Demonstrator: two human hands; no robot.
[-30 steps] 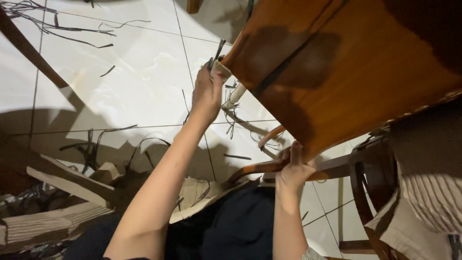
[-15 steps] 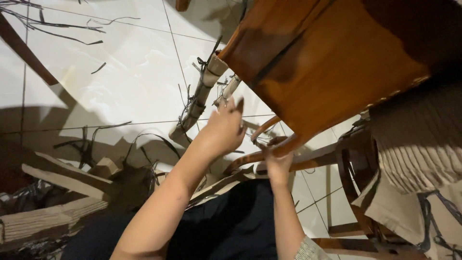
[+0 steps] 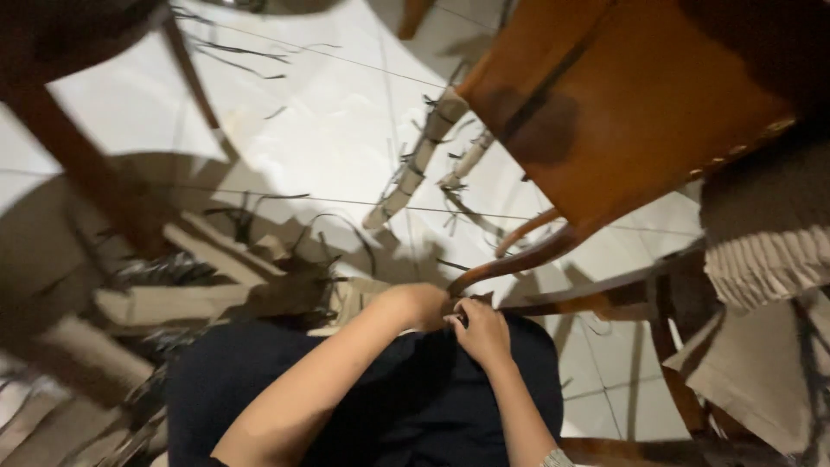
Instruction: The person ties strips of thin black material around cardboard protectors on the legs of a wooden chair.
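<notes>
White tile floor (image 3: 328, 138); both hands (image 3: 458, 320) at curved chair leg (image 3: 519, 259) end.

Overturned brown wooden chair (image 3: 640, 112), seat tilted above white floor, curved leg end (image 3: 484, 272) at lap, partly blurred

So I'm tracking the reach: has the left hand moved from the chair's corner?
Yes. The left hand has dropped from the wooden chair corner toward the lap, beside the right hand.

Bare arms over dark clothing

Both forearms are uncovered, without sleeves down to the left hand (image 3: 421, 304) and the right hand (image 3: 482, 331). The lap wears dark navy cloth (image 3: 406, 406); a small light patterned piece shows near the right elbow.
</notes>
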